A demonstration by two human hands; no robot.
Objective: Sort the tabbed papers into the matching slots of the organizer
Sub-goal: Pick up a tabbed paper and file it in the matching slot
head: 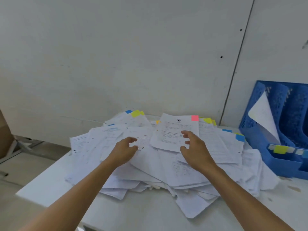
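A big messy pile of papers lay on the white table, w/ blue & yellow tabs poking out at the far side. The L hand was over the middle of the pile, fingers loose & a bit bent, holding nothing. The R hand was over the top paper w/ the pink tab, fingers loose too, nothing in them. The blue organizer stood at the right, next to the pile. One white sheet leaned in its 1st slot. A yellow label was on its front.
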